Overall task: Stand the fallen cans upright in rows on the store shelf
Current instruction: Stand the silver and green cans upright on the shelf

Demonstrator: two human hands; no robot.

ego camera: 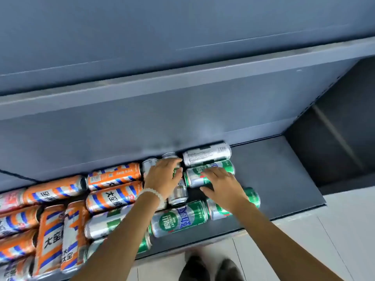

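Dozens of cans lie tumbled on the shelf [284, 169], orange ones [113, 174] left, green ones [180, 219] right. Her left hand [164, 179] curls over a silver-green can [178, 192] near the back wall, while the right hand [222, 187] spreads relaxed fingers above another fallen green can [203, 174]. Lifting either could, I reckon, nudge its touching neighbours rolling off the front edge.

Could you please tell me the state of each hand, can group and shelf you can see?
Left hand: gripping a green-and-silver can.
Right hand: fingers spread over a lying green-and-silver can.
Orange-and-blue striped cans: lying down.
Silver can at the back: lying down.
Dark grey metal shelf: bare on the right.
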